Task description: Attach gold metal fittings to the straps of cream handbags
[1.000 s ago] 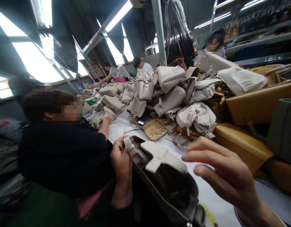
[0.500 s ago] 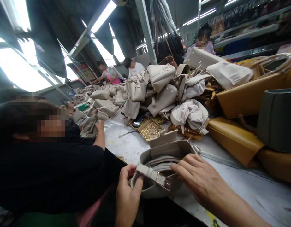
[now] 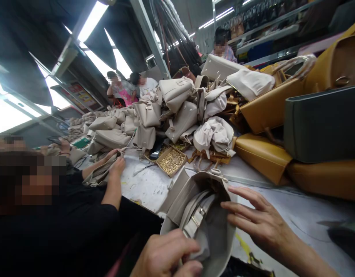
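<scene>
The left hand [image 3: 168,254] curls beside the strap [image 3: 192,226] inside the beige bag [image 3: 220,234], its hold unclear; the right hand [image 3: 260,219], loosely splayed, meets the bag's edge.

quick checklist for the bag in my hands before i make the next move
1. Bag mouth open: ok, the inside shows.
2. Strap inside the bag: ok, it lies in the opening.
3. Buckle fastened: cannot tell, too small.
4. Right hand at the bag: ok, fingers spread at the right rim.
5. Left hand gripping firmly: cannot tell, the hand hides its own hold.
6. Box of gold bits upright: ok, on the table.
</scene>
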Action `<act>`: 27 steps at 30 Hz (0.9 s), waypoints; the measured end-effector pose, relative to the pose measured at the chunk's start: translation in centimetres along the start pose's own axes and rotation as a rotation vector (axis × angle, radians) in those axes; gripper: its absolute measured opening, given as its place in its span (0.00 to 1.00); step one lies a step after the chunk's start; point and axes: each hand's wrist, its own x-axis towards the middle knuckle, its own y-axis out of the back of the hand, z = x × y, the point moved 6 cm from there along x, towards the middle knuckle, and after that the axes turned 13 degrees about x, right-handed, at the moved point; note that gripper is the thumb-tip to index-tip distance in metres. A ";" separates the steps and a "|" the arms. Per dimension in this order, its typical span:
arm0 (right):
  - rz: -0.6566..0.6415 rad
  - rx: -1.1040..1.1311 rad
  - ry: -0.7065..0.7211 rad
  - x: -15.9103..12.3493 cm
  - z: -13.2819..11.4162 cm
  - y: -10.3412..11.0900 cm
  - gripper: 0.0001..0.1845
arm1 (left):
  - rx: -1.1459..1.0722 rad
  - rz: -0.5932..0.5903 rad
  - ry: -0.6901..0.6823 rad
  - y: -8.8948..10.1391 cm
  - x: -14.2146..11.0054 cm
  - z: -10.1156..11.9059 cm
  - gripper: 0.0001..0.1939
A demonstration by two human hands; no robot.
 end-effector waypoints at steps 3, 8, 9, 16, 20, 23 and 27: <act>0.057 0.048 -0.044 -0.8 1.0 1.1 0.16 | -0.265 -0.061 0.185 -1.0 2.8 -1.0 0.14; 0.149 0.178 -0.099 -1.9 2.0 1.6 0.14 | -0.444 0.276 0.484 -1.4 5.5 -6.0 0.16; 0.168 0.187 -0.113 -2.0 2.1 1.5 0.14 | -0.371 0.310 0.498 -1.4 6.0 -6.5 0.13; 0.361 0.133 -0.201 -1.0 2.2 1.4 0.09 | 0.300 0.045 0.212 -2.2 9.0 -2.7 0.11; 0.308 0.096 -0.263 -0.3 1.9 1.6 0.18 | 0.613 -0.192 0.093 -5.0 10.3 -1.1 0.14; 0.211 0.086 -0.314 0.0 1.9 1.9 0.17 | 0.659 -0.290 0.123 -6.7 11.5 -2.1 0.13; 0.057 0.053 -0.385 0.4 2.1 1.5 0.21 | 0.607 -0.274 0.115 -7.7 13.5 -2.8 0.18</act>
